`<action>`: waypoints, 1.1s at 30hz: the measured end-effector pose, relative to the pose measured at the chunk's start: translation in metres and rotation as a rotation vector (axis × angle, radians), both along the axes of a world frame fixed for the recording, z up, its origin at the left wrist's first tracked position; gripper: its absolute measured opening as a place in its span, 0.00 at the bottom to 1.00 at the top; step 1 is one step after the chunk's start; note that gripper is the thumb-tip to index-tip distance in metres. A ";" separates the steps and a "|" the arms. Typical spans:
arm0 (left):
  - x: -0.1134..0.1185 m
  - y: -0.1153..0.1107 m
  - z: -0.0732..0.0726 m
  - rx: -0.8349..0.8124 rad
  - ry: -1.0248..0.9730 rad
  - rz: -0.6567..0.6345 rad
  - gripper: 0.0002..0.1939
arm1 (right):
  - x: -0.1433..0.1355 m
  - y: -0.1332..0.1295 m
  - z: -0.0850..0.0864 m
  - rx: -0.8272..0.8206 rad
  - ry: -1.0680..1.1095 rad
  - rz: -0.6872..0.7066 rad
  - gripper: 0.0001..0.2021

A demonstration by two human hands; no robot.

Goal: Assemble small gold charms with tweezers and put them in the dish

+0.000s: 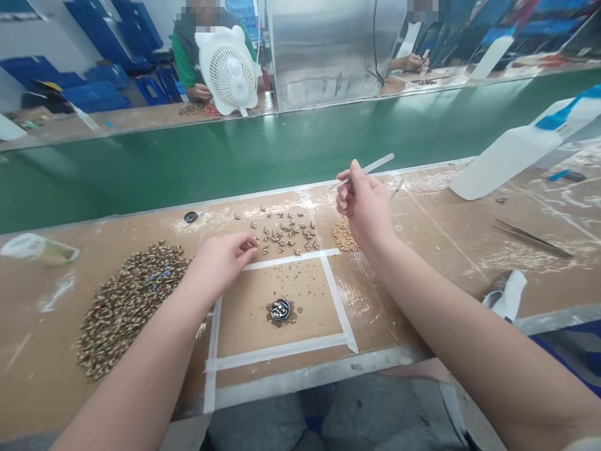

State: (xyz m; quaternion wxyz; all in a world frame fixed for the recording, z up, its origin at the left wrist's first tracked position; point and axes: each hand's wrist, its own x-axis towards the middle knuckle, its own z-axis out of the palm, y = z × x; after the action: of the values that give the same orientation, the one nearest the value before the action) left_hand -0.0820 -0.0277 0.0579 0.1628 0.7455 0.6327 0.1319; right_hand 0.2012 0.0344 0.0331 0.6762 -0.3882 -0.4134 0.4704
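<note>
My left hand (228, 260) is closed in a pinch at the left edge of a scatter of small brass-coloured metal parts (284, 237). What its fingertips hold, if anything, is too small to make out. Raised above the table, my right hand (364, 203) grips silvery tweezers (379, 163), their thin tip pointing left and the blunt end up to the right. Just below that hand lies a pile of tiny golden beads (345, 235), partly covered by it. A small round black dish (280, 309) with a wet-looking content sits inside a white-taped rectangle, in front of both hands.
A large heap of metal parts (136, 300) lies left of my left forearm. Nearby are a black cap (190, 217) and a cup on its side (40, 248). To the right are a white bottle (509, 156) and dark tweezers (533, 238). Beyond the green belt (188, 164), people sit by a fan (230, 72).
</note>
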 end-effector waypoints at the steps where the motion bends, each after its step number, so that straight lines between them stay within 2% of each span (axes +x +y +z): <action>1: -0.002 0.002 -0.002 -0.005 0.018 -0.010 0.09 | 0.002 0.002 -0.002 0.004 -0.003 -0.021 0.23; 3: -0.005 0.003 -0.003 -0.004 0.020 -0.006 0.13 | 0.007 0.003 -0.010 -0.009 0.002 -0.063 0.22; 5: -0.013 -0.002 0.003 0.010 0.017 0.027 0.17 | 0.011 0.002 -0.018 -0.029 0.017 -0.091 0.22; 9: -0.043 -0.021 0.029 0.026 0.114 0.171 0.16 | 0.018 0.000 -0.026 -0.011 -0.007 -0.096 0.23; 11: -0.059 -0.030 0.040 -0.044 0.195 0.220 0.15 | 0.020 0.002 -0.028 -0.009 -0.033 -0.076 0.23; 13: -0.070 -0.038 0.045 -0.136 0.232 0.227 0.14 | 0.020 0.004 -0.030 -0.020 -0.047 -0.043 0.21; 15: -0.075 -0.042 0.041 -0.180 0.218 0.211 0.13 | 0.020 0.006 -0.033 -0.027 -0.048 -0.004 0.18; 18: -0.077 -0.043 0.027 -0.175 0.223 0.144 0.14 | 0.022 0.007 -0.036 -0.024 -0.065 0.017 0.14; 20: -0.079 -0.041 0.017 -0.173 0.261 0.117 0.13 | 0.024 0.008 -0.037 -0.019 -0.140 -0.027 0.13; 23: -0.085 -0.036 0.008 -0.198 0.318 0.147 0.12 | 0.030 0.009 -0.037 -0.003 -0.272 -0.132 0.13; 29: -0.096 -0.027 0.004 -0.280 0.313 0.130 0.12 | 0.034 0.011 -0.034 0.021 -0.255 -0.121 0.13; 33: -0.098 -0.025 0.004 -0.268 0.280 0.095 0.12 | 0.034 0.013 -0.036 0.033 -0.241 -0.113 0.15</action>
State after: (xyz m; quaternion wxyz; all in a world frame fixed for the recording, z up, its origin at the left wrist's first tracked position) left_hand -0.1796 -0.0522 0.0622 0.1647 0.6976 0.6954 -0.0512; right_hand 0.2357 0.0478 -0.0033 0.6535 -0.4533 -0.4767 0.3744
